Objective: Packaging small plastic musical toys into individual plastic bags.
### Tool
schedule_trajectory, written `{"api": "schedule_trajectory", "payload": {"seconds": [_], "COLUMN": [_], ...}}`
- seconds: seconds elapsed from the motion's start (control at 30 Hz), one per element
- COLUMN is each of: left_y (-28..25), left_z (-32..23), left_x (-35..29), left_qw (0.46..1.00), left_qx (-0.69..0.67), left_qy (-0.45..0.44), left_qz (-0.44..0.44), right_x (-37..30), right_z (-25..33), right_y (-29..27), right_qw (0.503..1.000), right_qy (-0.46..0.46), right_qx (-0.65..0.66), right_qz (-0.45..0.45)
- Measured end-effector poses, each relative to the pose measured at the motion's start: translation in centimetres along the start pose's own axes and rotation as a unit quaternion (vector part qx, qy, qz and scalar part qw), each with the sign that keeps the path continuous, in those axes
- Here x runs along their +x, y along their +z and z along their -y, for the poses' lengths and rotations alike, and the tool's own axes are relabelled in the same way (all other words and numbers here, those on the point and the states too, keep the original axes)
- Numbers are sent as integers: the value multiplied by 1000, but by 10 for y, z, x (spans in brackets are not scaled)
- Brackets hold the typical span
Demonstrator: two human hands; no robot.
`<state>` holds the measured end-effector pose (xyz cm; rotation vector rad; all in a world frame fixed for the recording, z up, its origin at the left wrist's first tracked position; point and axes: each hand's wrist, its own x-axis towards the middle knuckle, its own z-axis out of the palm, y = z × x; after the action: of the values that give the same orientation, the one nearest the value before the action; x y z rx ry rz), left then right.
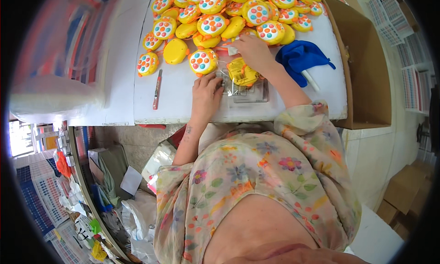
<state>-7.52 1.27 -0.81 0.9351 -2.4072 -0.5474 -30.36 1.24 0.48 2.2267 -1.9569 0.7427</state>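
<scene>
In front of me a yellow toy (243,72) with a printed label and a white cord lies over a greyish see-through flat case (251,93). My left hand (208,90) has its fingers curled at the left edge of that case; what is under the fingertips, if anything, is hidden. Just beyond the labelled toy, my right hand (253,51) has closed fingers at a small white crumpled piece (233,50). Next to both hands sits a yellow toy with coloured buttons (203,61) on a white face.
Many similar yellow toys (213,24) are piled at the far side of the white table (178,103). A slim cutter knife (157,90) lies to the left. Right of my hands are a blue cloth (302,60), a white stick (310,80) and a large cardboard box (369,71).
</scene>
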Motion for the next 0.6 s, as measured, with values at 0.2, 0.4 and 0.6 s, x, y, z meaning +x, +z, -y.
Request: {"api": "schedule_trajectory", "payload": {"seconds": [0.2, 0.4, 0.6], "left_y": [-15, -7, 52], "left_z": [-15, -72, -121], "left_x": [-3, 35, 92], "left_qw": [996, 970, 973], "left_qx": [-49, -104, -99], "left_qy": [15, 215, 205], "left_qz": [-79, -37, 35], "right_x": [-46, -129, -184], "right_z": [0, -59, -72], "right_y": [-70, -113, -105], "right_qw": [964, 897, 922], "right_qy": [158, 370, 355], "right_qx": [120, 90, 43], "right_qz": [-178, -227, -146]}}
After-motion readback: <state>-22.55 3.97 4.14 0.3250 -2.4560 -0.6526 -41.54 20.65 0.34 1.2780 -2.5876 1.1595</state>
